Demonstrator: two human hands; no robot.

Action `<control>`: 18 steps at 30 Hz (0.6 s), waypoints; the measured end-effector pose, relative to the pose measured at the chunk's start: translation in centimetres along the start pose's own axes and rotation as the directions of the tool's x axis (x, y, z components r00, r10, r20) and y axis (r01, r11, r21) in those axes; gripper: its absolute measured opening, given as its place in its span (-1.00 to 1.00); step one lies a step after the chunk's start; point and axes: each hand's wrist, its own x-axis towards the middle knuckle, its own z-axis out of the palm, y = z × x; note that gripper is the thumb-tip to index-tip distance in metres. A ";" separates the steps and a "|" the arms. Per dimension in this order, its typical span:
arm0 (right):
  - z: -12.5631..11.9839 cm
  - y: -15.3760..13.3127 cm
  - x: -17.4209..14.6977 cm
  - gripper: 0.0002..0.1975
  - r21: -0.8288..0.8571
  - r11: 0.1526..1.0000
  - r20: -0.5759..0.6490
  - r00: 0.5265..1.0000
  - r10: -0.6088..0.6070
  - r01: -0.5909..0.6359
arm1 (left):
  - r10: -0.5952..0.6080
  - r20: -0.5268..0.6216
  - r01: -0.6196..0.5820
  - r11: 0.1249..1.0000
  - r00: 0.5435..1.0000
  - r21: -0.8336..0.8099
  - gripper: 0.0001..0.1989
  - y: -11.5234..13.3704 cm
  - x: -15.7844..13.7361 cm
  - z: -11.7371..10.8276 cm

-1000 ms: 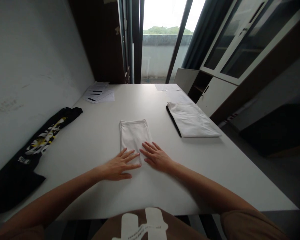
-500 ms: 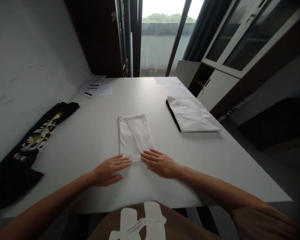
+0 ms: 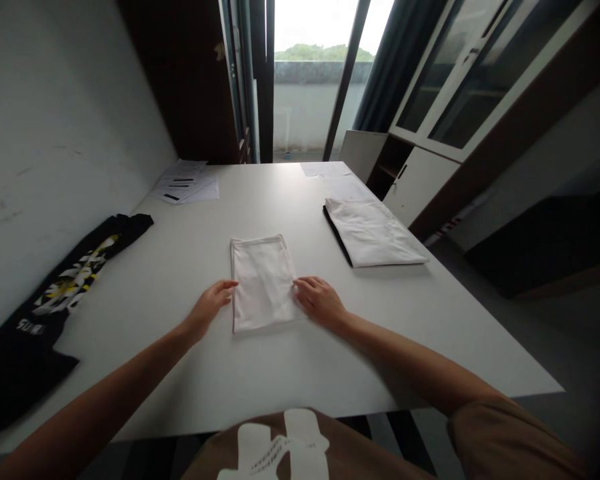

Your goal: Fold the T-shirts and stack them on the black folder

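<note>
A folded white garment lies flat on the white table in front of me, its layers stacked into a neat rectangle with soft creases on top. On its left edge, my left hand pinches the fabric between thumb and fingers. Across from it, my right hand has its fingers curled on the right edge, gripping the cloth there; its thumb is mostly hidden. Both hands rest low, close to the tabletop.
At the right lies a folded white pile with a black edge beneath. A black printed garment stretches along the left wall. Papers sit at the table's far left, and more sheets at the far right. Cabinets stand beyond.
My hands have left the garment's near edge, where they lay flat, and moved forward and apart to its two sides. The fingers now close on the edges. The view has shifted slightly.
</note>
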 end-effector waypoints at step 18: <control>2.2 0.1 9.4 -0.49 0.439 0.795 0.190 0.908 0.373 -0.419 | -0.108 -0.117 0.079 0.969 0.987 -0.233 -0.17 0.4 9.1 4.0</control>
